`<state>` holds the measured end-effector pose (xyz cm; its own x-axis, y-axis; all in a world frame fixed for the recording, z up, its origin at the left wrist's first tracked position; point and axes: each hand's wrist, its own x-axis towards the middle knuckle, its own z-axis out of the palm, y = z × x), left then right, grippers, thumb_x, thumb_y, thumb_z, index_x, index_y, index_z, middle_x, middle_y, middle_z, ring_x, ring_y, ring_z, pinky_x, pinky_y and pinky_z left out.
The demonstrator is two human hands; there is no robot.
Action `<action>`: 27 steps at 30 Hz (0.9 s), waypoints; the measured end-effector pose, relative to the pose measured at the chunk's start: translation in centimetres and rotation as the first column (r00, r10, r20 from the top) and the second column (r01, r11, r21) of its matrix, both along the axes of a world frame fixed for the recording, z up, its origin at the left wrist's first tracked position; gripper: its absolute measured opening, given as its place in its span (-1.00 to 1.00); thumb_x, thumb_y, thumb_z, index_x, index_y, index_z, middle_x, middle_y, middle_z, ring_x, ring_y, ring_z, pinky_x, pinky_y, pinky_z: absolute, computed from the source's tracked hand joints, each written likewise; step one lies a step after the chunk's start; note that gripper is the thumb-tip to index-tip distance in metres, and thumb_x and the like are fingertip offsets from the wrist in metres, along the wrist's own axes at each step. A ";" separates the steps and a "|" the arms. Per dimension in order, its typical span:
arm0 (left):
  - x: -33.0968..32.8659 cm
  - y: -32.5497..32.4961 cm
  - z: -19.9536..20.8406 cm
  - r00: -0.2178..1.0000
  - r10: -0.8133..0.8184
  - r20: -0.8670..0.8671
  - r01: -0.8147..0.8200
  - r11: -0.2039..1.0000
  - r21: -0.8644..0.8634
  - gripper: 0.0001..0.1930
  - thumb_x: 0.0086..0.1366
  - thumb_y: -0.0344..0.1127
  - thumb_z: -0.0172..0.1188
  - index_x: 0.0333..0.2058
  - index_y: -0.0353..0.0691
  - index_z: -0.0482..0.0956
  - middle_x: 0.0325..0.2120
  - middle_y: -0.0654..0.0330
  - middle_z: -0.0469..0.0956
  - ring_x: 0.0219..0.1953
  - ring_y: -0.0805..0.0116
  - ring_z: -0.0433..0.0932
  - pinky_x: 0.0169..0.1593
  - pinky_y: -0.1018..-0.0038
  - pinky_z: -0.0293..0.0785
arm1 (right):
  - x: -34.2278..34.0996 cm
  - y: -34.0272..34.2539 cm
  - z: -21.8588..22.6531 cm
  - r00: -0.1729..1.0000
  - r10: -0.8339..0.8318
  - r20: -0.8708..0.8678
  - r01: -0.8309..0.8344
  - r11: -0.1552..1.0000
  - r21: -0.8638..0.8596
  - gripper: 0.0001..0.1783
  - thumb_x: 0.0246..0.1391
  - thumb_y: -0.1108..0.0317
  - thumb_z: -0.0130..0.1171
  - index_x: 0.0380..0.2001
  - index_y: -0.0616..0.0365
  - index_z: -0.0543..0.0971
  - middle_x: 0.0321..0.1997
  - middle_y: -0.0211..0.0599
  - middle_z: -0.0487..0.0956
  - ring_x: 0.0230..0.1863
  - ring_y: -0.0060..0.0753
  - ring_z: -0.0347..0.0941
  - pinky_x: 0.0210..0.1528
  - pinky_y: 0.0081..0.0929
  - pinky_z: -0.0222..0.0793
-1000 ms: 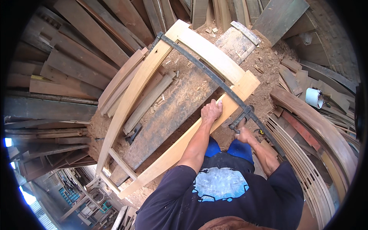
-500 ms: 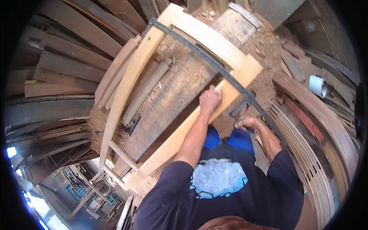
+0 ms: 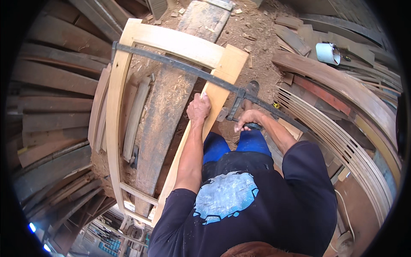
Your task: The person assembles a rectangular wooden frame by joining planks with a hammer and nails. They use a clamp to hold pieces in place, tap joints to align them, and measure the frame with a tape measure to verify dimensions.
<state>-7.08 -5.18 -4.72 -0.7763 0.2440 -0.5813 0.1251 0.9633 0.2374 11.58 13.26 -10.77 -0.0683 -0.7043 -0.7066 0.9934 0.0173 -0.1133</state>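
A pale wooden frame [image 3: 113, 103] with a curved top rail lies at an angle in front of me. Across its upper part runs a long dark metal bar clamp [image 3: 180, 65], hooked over the far left side and reaching past the right side. My left hand [image 3: 199, 107] is wrapped over the frame's right-hand stile, just below the clamp. At the clamp's sliding jaw, my right hand [image 3: 250, 119] has its fingers curled at the dark screw handle, which is partly hidden under the palm. A small block sits between jaw and stile.
Under the frame is a worn plank [image 3: 160, 111] covered in shavings. Stacked boards [image 3: 55, 77] fill the left. To the right lie slotted slats [image 3: 338, 137], a curved brown beam [image 3: 338, 77] and a light blue pot [image 3: 328, 53]. A foot [image 3: 252, 88] shows beyond the clamp.
The whole view has shifted, so the frame and clamp appear farther left and more upright. My left hand keeps its hold on the stile; my right hand's fingers have turned about the clamp's handle.
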 end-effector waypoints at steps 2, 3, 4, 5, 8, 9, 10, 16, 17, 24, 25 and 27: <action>0.0 0.3 -0.1 1.000 0.000 -0.004 0.000 1.000 0.019 -0.48 0.41 0.17 -0.12 -0.13 -0.22 0.52 -0.29 -0.28 0.64 -0.19 -0.32 0.63 -0.08 -0.12 0.51 | 0.3 -0.4 -0.3 0.990 0.066 -0.125 -0.046 0.986 0.163 -0.75 0.08 0.24 0.33 -0.32 0.23 0.69 -0.59 -0.42 0.55 -0.63 -0.47 0.43 -0.50 -0.39 0.37; 0.0 0.2 -0.2 1.000 0.008 -0.004 -0.008 1.000 0.019 -0.48 0.41 0.17 -0.12 -0.14 -0.22 0.53 -0.29 -0.29 0.64 -0.19 -0.32 0.63 -0.08 -0.12 0.51 | 0.6 -0.7 0.0 0.960 0.151 -0.236 -0.081 0.956 0.281 -0.73 0.07 0.21 0.32 -0.34 0.23 0.70 -0.58 -0.39 0.57 -0.58 -0.42 0.46 -0.40 -0.34 0.43; 0.1 0.2 -0.2 1.000 0.015 -0.004 -0.015 1.000 0.019 -0.48 0.41 0.17 -0.12 -0.14 -0.22 0.53 -0.29 -0.29 0.64 -0.18 -0.32 0.63 -0.07 -0.12 0.51 | 1.0 -1.1 0.3 0.911 0.245 -0.332 -0.100 0.912 0.399 -0.71 0.07 0.17 0.31 -0.36 0.22 0.71 -0.57 -0.36 0.58 -0.53 -0.37 0.50 -0.29 -0.29 0.48; -0.1 0.2 0.3 1.000 0.008 0.008 -0.009 1.000 0.014 -0.47 0.41 0.17 -0.13 -0.14 -0.23 0.54 -0.28 -0.29 0.64 -0.16 -0.32 0.63 -0.06 -0.11 0.51 | 1.1 -1.9 1.7 0.826 0.377 -0.418 -0.073 0.808 0.584 -0.69 0.05 0.14 0.27 -0.36 0.20 0.72 -0.48 -0.23 0.62 -0.30 -0.21 0.50 -0.06 -0.22 0.33; -0.1 0.1 0.4 1.000 0.020 0.008 -0.020 1.000 0.021 -0.45 0.42 0.17 -0.16 -0.12 -0.24 0.54 -0.27 -0.31 0.64 -0.16 -0.32 0.63 -0.05 -0.10 0.51 | 0.9 -4.1 7.1 0.655 0.693 -0.300 0.068 0.342 0.937 -0.65 0.03 0.11 0.20 -0.31 0.16 0.73 -0.23 0.08 0.70 0.14 0.18 0.52 0.36 -0.06 0.15; -0.1 0.0 0.3 1.000 0.020 0.011 -0.020 1.000 0.018 -0.45 0.42 0.17 -0.15 -0.12 -0.24 0.54 -0.28 -0.30 0.64 -0.16 -0.32 0.63 -0.06 -0.10 0.51 | 0.7 -4.6 7.6 0.674 0.679 -0.291 0.036 0.364 0.931 -0.64 0.04 0.12 0.20 -0.28 0.17 0.72 -0.19 0.10 0.69 0.11 0.18 0.54 0.30 -0.04 0.23; 0.0 -0.2 0.3 1.000 0.021 0.014 -0.021 1.000 0.015 -0.46 0.42 0.16 -0.15 -0.13 -0.24 0.54 -0.28 -0.30 0.64 -0.16 -0.33 0.63 -0.06 -0.10 0.52 | 0.4 -4.6 7.6 0.691 0.666 -0.281 0.002 0.387 0.922 -0.64 0.05 0.13 0.21 -0.24 0.18 0.71 -0.16 0.11 0.69 0.08 0.18 0.56 0.24 -0.02 0.31; -0.1 0.3 0.2 1.000 0.020 0.011 -0.021 0.999 0.040 -0.48 0.42 0.14 -0.14 -0.16 -0.25 0.51 -0.30 -0.31 0.63 -0.19 -0.35 0.61 -0.07 -0.12 0.50 | 0.4 0.1 -0.2 0.992 0.000 -0.124 0.007 0.998 0.060 -0.68 0.09 0.14 0.35 -0.25 0.19 0.69 -0.48 -0.36 0.58 -0.53 -0.49 0.49 -0.40 -0.40 0.47; -0.1 0.4 0.4 0.999 0.017 0.035 -0.018 1.000 0.024 -0.48 0.44 0.15 -0.16 -0.14 -0.23 0.50 -0.28 -0.31 0.63 -0.17 -0.36 0.60 -0.05 -0.13 0.49 | 0.4 0.0 0.0 1.000 0.002 0.000 -0.002 1.000 -0.024 -0.69 0.09 0.13 0.36 -0.27 0.18 0.70 -0.53 -0.42 0.55 -0.59 -0.55 0.44 -0.46 -0.43 0.44; -0.1 0.1 1.0 0.997 0.045 0.060 -0.046 0.999 0.010 -0.47 0.44 0.16 -0.20 -0.12 -0.22 0.50 -0.24 -0.30 0.63 -0.12 -0.37 0.58 -0.01 -0.14 0.47 | 0.0 -4.6 8.6 0.757 0.582 -0.298 0.079 0.371 0.925 -0.59 0.04 0.16 0.27 -0.24 0.35 0.64 -0.20 0.24 0.66 -0.01 0.19 0.60 0.12 -0.01 0.45; -0.1 0.2 1.1 0.997 0.046 0.059 -0.047 0.999 0.013 -0.47 0.44 0.16 -0.20 -0.12 -0.22 0.51 -0.24 -0.30 0.63 -0.12 -0.37 0.58 -0.01 -0.13 0.47 | 0.2 -4.6 8.6 0.739 0.602 -0.303 0.065 0.384 0.921 -0.58 0.03 0.16 0.28 -0.20 0.34 0.63 -0.17 0.23 0.66 -0.01 0.18 0.60 0.12 -0.01 0.44; -0.3 0.3 1.0 0.998 0.039 0.055 -0.039 0.999 0.014 -0.46 0.44 0.16 -0.20 -0.12 -0.22 0.51 -0.24 -0.30 0.63 -0.11 -0.37 0.58 0.00 -0.13 0.47 | 0.6 -4.4 7.0 0.706 0.634 -0.316 0.035 0.414 0.909 -0.56 0.03 0.17 0.30 -0.13 0.31 0.61 -0.12 0.22 0.65 0.01 0.17 0.60 0.13 -0.01 0.44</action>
<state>-7.38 -4.86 -3.70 -0.7522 0.2230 -0.6201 0.0738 0.9636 0.2570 12.16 8.86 -3.82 -0.5726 0.1260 -0.8101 0.6214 0.7113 -0.3286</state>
